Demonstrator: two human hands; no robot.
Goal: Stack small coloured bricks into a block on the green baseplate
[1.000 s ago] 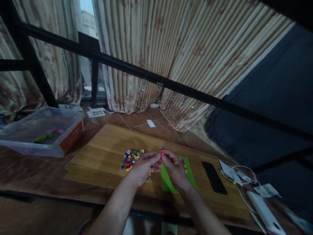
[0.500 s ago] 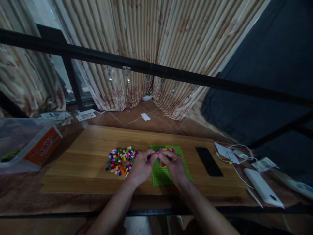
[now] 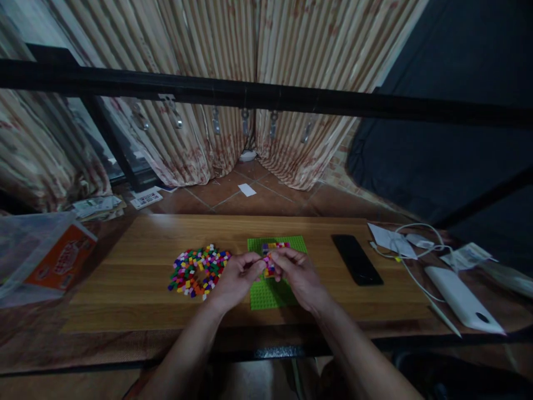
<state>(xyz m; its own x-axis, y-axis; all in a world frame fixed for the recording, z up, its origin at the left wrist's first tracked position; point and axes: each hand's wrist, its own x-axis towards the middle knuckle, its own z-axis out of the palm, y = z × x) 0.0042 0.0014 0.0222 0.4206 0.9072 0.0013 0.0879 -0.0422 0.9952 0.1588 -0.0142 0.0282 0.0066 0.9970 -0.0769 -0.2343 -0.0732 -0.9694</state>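
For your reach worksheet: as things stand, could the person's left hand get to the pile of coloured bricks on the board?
Probably yes: the left hand sits just beside the brick pile, with only bare wooden board between them.

Board (image 3: 145, 278) lay on the table. On it: baseplate (image 3: 266, 294) at centre; brick pile (image 3: 196, 270) at its 9 o'clock, phone (image 3: 357, 259) at 3 o'clock. Both hands — left hand (image 3: 235, 278), right hand (image 3: 300, 276) — met over the baseplate. Power bank (image 3: 462, 299) and cable (image 3: 412, 244) lay beyond the phone; plastic box (image 3: 41, 256) far off at 9 o'clock.
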